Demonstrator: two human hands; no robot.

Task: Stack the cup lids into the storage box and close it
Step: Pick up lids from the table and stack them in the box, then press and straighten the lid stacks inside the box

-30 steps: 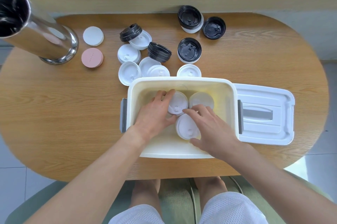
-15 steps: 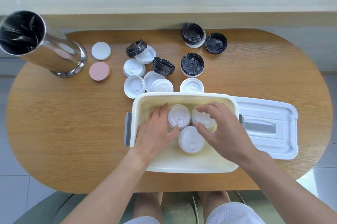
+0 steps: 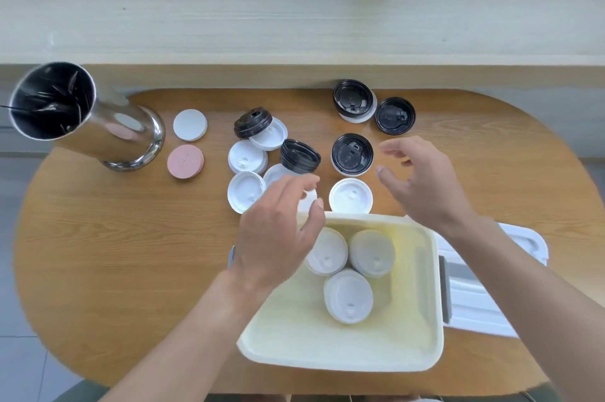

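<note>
The cream storage box (image 3: 360, 352) stands open at the table's near edge with three white cup lids (image 3: 348, 300) lying inside it. Behind it lie loose white lids (image 3: 350, 197) and black lids (image 3: 352, 154), some stacked. My left hand (image 3: 278, 231) hovers over the box's far left rim, fingers bent over a white lid there, holding nothing that I can see. My right hand (image 3: 422, 179) is raised above the table right of the black lid, fingers spread and empty. The white box cover (image 3: 474, 300) lies to the right of the box.
A tall steel cup (image 3: 85, 120) stands at the far left. A white disc (image 3: 190, 125) and a pink disc (image 3: 185, 161) lie beside it. A pale wooden ledge runs behind the oval wooden table (image 3: 114, 254).
Both hands have lifted out of the box and moved toward the loose lids behind it, leaving three white lids inside. The view has tilted up.
</note>
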